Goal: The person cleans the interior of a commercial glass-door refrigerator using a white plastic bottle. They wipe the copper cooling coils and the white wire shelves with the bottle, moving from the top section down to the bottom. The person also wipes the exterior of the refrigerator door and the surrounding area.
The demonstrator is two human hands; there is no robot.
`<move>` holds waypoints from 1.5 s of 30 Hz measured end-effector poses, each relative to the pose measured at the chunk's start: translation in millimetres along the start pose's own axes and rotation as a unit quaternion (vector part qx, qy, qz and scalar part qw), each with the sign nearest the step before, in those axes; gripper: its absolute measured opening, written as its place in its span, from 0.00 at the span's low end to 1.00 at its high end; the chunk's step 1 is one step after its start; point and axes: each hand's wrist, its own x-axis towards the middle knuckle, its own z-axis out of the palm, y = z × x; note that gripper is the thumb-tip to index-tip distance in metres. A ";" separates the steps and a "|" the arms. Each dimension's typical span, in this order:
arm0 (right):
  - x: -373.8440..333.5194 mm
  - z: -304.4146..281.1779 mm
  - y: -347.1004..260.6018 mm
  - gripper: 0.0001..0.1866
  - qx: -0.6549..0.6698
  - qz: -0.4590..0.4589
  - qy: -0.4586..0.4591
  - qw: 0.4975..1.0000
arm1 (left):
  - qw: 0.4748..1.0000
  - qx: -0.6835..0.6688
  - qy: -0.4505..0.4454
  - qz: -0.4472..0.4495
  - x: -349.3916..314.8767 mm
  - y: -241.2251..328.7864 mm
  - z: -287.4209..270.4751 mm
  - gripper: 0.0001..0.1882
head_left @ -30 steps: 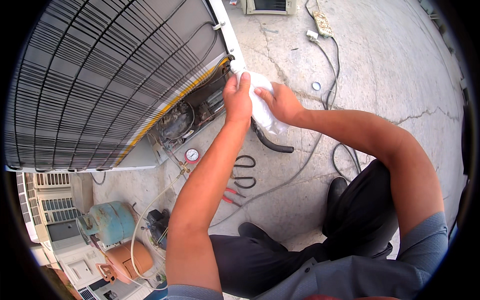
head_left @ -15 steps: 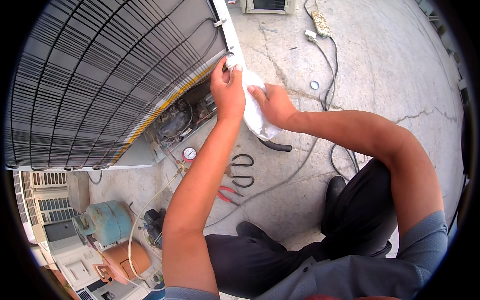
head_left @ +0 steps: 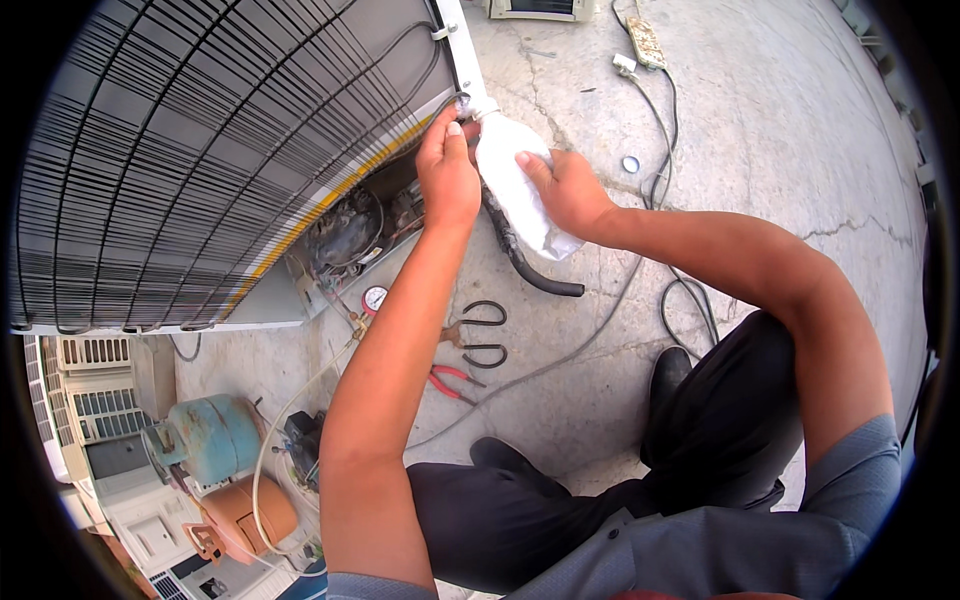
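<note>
A soft-looking white plastic bag [head_left: 515, 170] with a narrow neck hangs beside the lower corner of a refrigerator's back [head_left: 230, 150]. My right hand [head_left: 575, 195] is closed around its lower half, thumb on top. Beside the bag's neck, my left hand [head_left: 448, 175] has its fingers bent at the cabinet corner, close to a thin dark tube. What those fingers pinch is hidden. Behind the bag, a thick black hose [head_left: 515, 255] curves down over the concrete. Below the condenser grid, the compressor [head_left: 345, 235] shows in its open bay.
Red-handled pliers [head_left: 455, 383], black-handled scissors [head_left: 480, 335] and a pressure gauge [head_left: 374, 299] lie below my left forearm. A blue gas cylinder [head_left: 215, 437] and an orange one [head_left: 250, 515] stand lower left. A cable runs to a power strip [head_left: 647, 42] at upper right.
The white bag has shifted slightly right, its neck now apart from my left fingertips. My right hand moved right with it, and more of the black hose shows.
</note>
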 end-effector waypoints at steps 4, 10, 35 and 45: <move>6.9 -5.5 0.7 0.31 -0.032 -0.025 0.019 0.999 | 0.999 -0.005 -0.001 -0.052 -4.3 9.5 3.7 0.22; 14.8 -10.9 5.6 0.32 -0.073 -0.012 0.017 0.997 | 0.992 0.018 -0.027 -0.121 -7.1 20.3 0.9 0.24; 16.5 -25.5 6.1 0.29 -0.210 -0.109 -0.032 0.971 | 0.994 0.010 -0.024 -0.104 0.9 12.2 -3.7 0.23; 21.4 -27.3 3.3 0.29 -0.256 -0.133 -0.032 0.957 | 0.961 -0.236 -0.025 -0.142 13.8 8.7 -4.2 0.24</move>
